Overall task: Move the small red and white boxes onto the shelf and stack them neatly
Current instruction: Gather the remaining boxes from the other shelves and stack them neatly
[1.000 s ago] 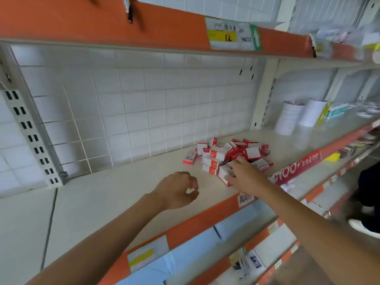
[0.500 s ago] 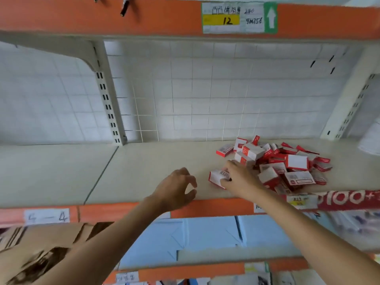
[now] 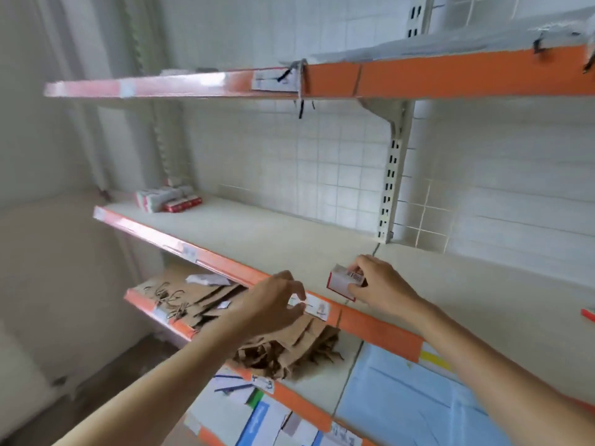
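The small box (image 3: 344, 282) in the right hand (image 3: 381, 283) looks like thin printed card, red and white with a slight sheen; the shelf (image 3: 273, 239) deck is matt, speckled cream, its front edge strip (image 3: 380, 329) smooth glossy orange; the slotted upright (image 3: 391, 175) looks like painted metal; the paper bags (image 3: 289, 342) below are rough, creased brown kraft; the back wall (image 3: 322, 162) is glossy white tile.

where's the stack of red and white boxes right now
In the head view, the stack of boxes sits at the far left end of the middle shelf, well left of both hands.
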A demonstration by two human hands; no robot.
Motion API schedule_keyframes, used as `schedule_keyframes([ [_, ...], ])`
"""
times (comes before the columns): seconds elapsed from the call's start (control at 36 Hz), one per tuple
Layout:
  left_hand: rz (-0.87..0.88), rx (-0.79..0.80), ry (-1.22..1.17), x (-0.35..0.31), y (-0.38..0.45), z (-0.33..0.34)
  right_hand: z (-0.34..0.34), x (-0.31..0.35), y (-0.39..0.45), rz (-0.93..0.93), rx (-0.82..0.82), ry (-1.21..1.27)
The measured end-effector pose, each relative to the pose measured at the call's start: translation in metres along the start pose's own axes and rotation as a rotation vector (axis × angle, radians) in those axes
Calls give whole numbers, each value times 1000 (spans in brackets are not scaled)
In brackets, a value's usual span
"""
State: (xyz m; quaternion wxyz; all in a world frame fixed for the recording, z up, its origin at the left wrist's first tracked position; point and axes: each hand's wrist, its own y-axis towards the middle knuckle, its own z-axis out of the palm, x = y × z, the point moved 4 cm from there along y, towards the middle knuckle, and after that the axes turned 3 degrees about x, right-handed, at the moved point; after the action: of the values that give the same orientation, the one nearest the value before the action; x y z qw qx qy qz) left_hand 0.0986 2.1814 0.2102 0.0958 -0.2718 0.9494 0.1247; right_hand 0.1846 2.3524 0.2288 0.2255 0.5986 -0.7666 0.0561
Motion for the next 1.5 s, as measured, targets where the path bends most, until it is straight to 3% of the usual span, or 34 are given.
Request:
schedule_keyframes([
  [0.31,-294,-43,94,215,-92,-73,136,196,129,-291,146,29],
  [0.47,-400,-18,119,289,-126,-87,205,263,159,-384,274,73],
  [0.61,-440,-73,97,335,-125,-87,221,292,198,-421,278,104],
  [0.86,-420,-64,105,399,-59,-97,231,293,307,-426,194,148],
  [1.14,-337,-132,79,461,45,-114,221,241,437,-210,67,140],
  [1.31,-238,-84,-31,474,89,-92,251,201,449,-95,172,125],
  [1.42,-232,-109,-128,483,134,-87,246,193,447,-110,277,311],
  [1.5,-267,-54,-244,488,169,-78,242,180,448,-70,243,424],
])
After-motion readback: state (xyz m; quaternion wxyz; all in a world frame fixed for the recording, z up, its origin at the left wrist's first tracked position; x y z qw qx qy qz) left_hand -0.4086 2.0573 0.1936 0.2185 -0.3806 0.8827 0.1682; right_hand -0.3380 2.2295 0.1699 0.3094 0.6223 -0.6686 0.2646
